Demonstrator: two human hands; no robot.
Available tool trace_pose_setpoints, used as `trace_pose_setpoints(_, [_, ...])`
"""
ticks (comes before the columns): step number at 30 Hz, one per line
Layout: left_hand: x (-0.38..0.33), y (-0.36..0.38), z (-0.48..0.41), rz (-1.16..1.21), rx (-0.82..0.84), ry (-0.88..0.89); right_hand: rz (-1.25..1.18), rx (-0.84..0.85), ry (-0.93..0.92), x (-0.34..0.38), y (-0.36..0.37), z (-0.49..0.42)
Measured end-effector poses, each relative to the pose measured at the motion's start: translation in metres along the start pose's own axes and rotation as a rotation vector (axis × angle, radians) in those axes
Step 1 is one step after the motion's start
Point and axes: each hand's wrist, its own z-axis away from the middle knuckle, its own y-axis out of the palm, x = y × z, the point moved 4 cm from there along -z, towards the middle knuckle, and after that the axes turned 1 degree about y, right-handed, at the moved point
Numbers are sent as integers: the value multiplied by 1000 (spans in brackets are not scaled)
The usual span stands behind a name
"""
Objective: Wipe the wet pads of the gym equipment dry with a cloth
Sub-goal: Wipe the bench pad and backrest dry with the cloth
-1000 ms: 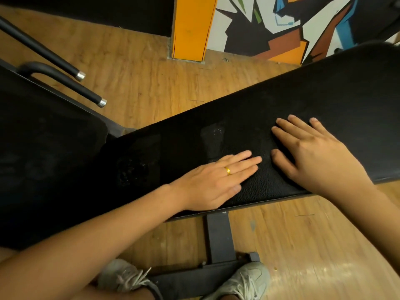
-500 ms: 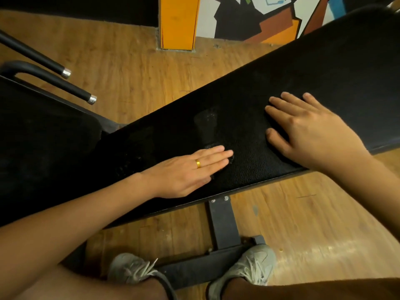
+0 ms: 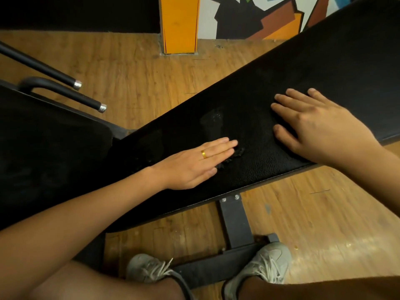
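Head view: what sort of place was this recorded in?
Most likely a gym: a long black padded bench on a bolted metal frame, black handle bars with metal end caps, and a bold painted mural above the wood floor.

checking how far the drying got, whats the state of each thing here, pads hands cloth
long pad: wet patch with droplets near its middle
left hand: flat, fingers straight, pressing the cloth onto the long pad
cloth: dark, bunched, mostly hidden under the left fingers; identity unsure
right hand: flat, fingers spread, resting on the long pad, holding nothing
side pad: too dark to tell wet or dry
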Motion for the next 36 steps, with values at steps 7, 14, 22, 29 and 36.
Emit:
trace_pose_setpoints(7, [3,14,29,2,-90,-161,25,-22,-5,1,1,-2])
trace_pose_setpoints(14, [-32,14,0,128,-268,-212,19,-8,-3,1,1,-3])
trace_pose_setpoints(22, [-41,18,-6,229,-437,-570,2,-9,-4,0,3,-1])
trace_pose_setpoints(29, [-23,20,-14,200,-503,-984,-2,-13,-5,0,3,0])
trace_pose_setpoints(36, [47,-9,-40,254,-478,-1040,2,-3,5,0,4,-1])
